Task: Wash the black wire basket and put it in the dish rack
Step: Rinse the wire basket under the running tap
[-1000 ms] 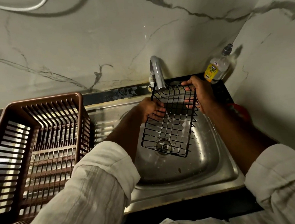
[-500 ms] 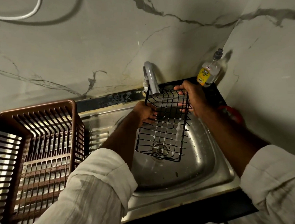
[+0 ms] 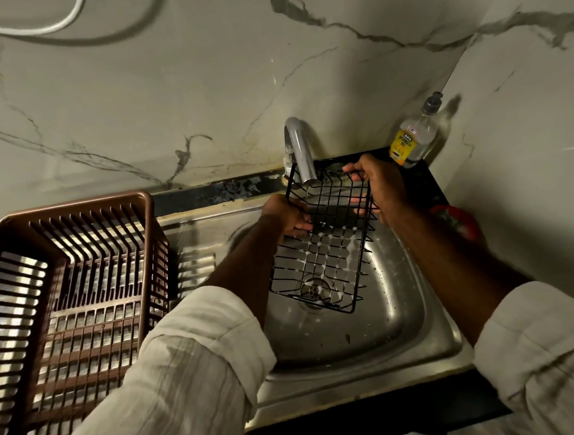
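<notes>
The person holds the basket (image 3: 322, 249) tilted over the sink (image 3: 373, 334), its far end just under the tap (image 3: 299, 147). The left hand (image 3: 283, 216) grips its left rim and the right hand (image 3: 382, 185) grips its right rim, fingers curled through the wires. The brown rack (image 3: 72, 210) stands left of the sink, and a soap bottle (image 3: 411, 139) stands in the corner.

**Bkgd / room, sink corner**

Beyond left hand (image 3: 283, 216): back wall (image 3: 199, 87), pale marble-look, grey veins. High up-left of it: white cable (image 3: 40, 30) looping on wall, w/ shadow. Right of right hand (image 3: 384, 189): side wall (image 3: 533, 180), same finish; walls meet at corner. Black counter strip (image 3: 215, 192) at wall foot, left of left hand. Steel sink (image 3: 376, 371) below hands. Light dim, yellowish; glints on steel.
</notes>
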{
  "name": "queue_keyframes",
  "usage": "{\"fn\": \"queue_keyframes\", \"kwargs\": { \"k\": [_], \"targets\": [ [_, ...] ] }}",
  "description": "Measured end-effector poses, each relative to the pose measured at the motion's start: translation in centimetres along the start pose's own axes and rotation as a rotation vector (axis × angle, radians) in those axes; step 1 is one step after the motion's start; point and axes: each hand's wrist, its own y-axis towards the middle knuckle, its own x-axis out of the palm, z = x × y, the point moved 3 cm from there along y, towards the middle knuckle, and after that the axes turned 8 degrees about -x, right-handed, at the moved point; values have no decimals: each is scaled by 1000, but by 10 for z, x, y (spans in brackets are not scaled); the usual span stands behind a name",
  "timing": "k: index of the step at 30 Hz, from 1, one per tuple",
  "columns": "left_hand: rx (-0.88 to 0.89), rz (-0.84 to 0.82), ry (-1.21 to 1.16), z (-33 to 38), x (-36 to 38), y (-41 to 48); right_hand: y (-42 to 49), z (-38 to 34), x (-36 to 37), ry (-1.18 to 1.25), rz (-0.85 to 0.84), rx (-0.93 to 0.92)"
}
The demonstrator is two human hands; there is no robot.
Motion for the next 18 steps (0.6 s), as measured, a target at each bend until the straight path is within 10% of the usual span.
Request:
{"fn": "queue_keyframes", "kwargs": {
  "k": [4,12,18],
  "targets": [
    [151,190,279,1,-3,9,-2,-1,0,44,-9,16],
    [57,-271,45,-20,-20,10,1,3,-6,218,-103,65],
    [7,-184,25,-22,-10,8,4,9,-4,203,-18,68]
  ]
}}
